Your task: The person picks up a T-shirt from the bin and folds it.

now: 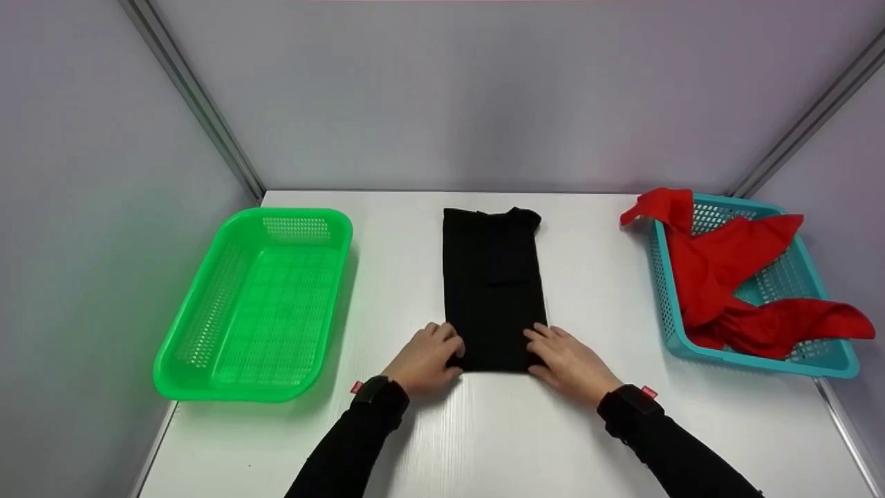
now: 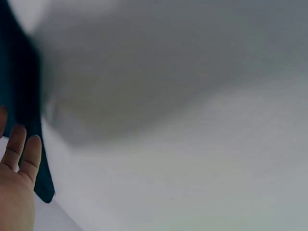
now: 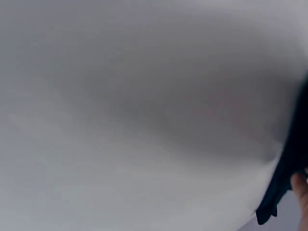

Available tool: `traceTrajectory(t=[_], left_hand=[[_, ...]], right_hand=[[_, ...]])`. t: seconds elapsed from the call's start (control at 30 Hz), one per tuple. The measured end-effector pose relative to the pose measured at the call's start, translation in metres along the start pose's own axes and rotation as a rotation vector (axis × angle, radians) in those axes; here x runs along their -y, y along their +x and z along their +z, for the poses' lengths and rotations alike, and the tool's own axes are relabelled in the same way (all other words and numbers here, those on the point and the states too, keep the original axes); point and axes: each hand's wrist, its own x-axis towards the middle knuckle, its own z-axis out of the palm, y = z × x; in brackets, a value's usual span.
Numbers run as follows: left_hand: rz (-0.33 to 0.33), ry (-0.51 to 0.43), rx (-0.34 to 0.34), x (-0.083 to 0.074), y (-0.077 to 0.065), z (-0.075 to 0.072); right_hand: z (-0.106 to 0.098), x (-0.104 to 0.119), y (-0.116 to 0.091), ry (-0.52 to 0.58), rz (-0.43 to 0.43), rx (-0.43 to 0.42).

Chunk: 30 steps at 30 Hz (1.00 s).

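Note:
A folded black cloth garment [image 1: 492,290] lies lengthwise on the white table, with a small bunched bit at its far right corner. At its near left corner, my left hand [image 1: 429,356] touches the edge with loosely bent fingers, its thumb by the near edge. My right hand [image 1: 570,363] rests at the near right corner, fingertips on the cloth and thumb lower down. In the left wrist view, spread fingers [image 2: 31,156] show against the dark cloth [image 2: 29,86]. Only a fingertip [image 3: 299,185] and a dark strip of the cloth [image 3: 288,149] appear in the right wrist view.
A green plastic basket [image 1: 339,277] with nothing in it stands on the left. To the right is a blue basket [image 1: 660,283] with red cloth [image 1: 719,270] heaped in it, hanging over its rim. Pale panels [image 1: 484,97] enclose the white table [image 1: 477,443] at the back and sides.

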Motion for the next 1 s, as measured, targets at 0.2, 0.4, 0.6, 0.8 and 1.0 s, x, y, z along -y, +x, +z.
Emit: traceTrajectory(t=[0.2,0.4,0.6,0.8,1.0], left_hand=[[0.149,0.268,-0.076,0.002,-0.015,0.018],[0.259,0.571,-0.151,0.005,-0.014,0.018],[0.188,0.426,-0.314,0.003,-0.01,0.003],[0.132,0.096,-0.52,-0.006,-0.005,-0.026],[0.102,-0.059,-0.615,-0.016,-0.002,-0.049]], right_hand=[[0.008,-0.004,-0.021,-0.064,-0.031,0.02],[0.01,-0.006,-0.019,-0.129,-0.102,-0.132],[-0.004,-0.006,-0.007,-0.041,-0.056,-0.322],[-0.036,0.0,0.003,0.102,0.044,-0.446],[-0.064,0.007,0.013,0.24,0.123,-0.497]])
